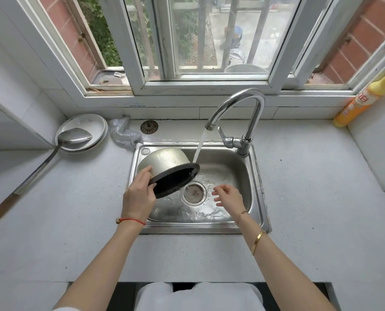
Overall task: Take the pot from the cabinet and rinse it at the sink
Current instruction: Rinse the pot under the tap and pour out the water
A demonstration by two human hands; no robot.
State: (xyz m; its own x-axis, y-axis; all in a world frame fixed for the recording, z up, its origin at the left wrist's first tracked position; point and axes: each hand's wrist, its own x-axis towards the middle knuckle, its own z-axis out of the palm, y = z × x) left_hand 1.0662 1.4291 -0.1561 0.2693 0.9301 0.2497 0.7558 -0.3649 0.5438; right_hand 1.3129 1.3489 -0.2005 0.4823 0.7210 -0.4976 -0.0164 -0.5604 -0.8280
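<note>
A round metal pot (164, 159) with a dark inside is tipped on its side over the steel sink (256, 185), its mouth facing me and down toward the drain (194, 193). My left hand (139, 194) grips the pot's near left rim. Water runs from the curved faucet (243, 102) and falls just past the pot's right rim into the basin. My right hand (229, 196) hovers over the right half of the basin, fingers spread and holding nothing, a short way from the pot.
A white plate (90, 122) with a long metal ladle (74, 136) sits on the counter at the left. A mesh scrubber (124, 133) lies by the sink's back left corner. A yellow-orange detergent bottle (362, 101) stands at the back right. A window is behind the faucet.
</note>
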